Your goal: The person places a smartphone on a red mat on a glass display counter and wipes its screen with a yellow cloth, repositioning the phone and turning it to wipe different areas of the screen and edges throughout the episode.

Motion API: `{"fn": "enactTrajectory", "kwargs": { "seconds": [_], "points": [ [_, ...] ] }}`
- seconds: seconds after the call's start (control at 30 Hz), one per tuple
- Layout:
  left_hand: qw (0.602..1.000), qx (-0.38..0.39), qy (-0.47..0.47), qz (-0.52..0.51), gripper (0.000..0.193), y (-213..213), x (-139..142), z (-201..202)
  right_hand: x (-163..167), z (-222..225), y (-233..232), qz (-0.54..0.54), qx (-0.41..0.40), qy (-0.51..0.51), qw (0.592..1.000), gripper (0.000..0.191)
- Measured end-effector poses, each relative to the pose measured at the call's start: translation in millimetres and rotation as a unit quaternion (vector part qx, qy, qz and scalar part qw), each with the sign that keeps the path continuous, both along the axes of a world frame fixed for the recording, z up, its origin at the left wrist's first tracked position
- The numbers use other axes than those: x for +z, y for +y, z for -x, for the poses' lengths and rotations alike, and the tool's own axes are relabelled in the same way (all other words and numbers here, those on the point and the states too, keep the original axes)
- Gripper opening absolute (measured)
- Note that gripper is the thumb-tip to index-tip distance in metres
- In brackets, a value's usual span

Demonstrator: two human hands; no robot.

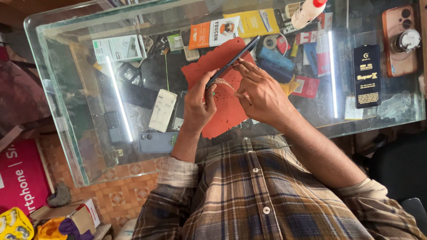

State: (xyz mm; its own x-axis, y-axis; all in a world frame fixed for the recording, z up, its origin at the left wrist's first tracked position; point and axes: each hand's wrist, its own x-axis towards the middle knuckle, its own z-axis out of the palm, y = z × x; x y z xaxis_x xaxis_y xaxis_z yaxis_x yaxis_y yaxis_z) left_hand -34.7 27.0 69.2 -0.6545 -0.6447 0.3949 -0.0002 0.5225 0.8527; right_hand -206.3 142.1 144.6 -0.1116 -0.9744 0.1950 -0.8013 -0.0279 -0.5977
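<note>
Spreading across most of the view, a glass surface (80, 133) carries the work, with boxes, cables and small packets showing on a shelf beneath it. On the glass lies a red mat (209, 71), soft and speckled with small holes, under both hands. Far right on the surface rest a black flat package (366, 75) and, beyond it, a phone in an orange case (396, 49) with a round holder on its back. A white bottle with a red cap (307, 11) lies at the far edge.

Above the mat, the left hand (198, 104) is closed around the near end of a dark phone (233, 60), thumb and fingers pinching its thin edges so it stands tilted on its side, pointing far and right. The right hand (260, 93) is closed in a fingertip pinch on a clear film (222, 84) just beside the phone's near end; the film curls between the two hands.

The phone looks stiff, light and smooth, likely slippery at its faces and breakable if dropped, so the edges seem the safest place to hold it. The film looks very thin, limp and easily creased; a corner or rim seems the best place to take it, keeping fingers off its broad face.
</note>
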Motion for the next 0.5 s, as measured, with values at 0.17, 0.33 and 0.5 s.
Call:
{"fn": "enactTrajectory", "kwargs": {
  "seconds": [0.17, 0.33, 0.5],
  "points": [
    [1.0, -0.02, -0.002, -0.004, 0.042, -2.6, -1.3, -2.7, -1.1, 3.0, 1.6, -0.025, 0.015, -0.025, 0.999, 0.01],
    [0.999, -0.035, -0.008, -0.032, 0.043, -7.5, -5.0, -5.7, -2.1, 7.5, 0.0, -0.03, 0.044, -0.028, 0.998, 0.007],
    [0.999, -0.038, -0.011, -0.029, 0.046, -9.2, -8.2, -7.2, 0.6, 8.0, -0.9, -0.063, 0.054, -0.046, 0.996, 0.011]
  ]
}}
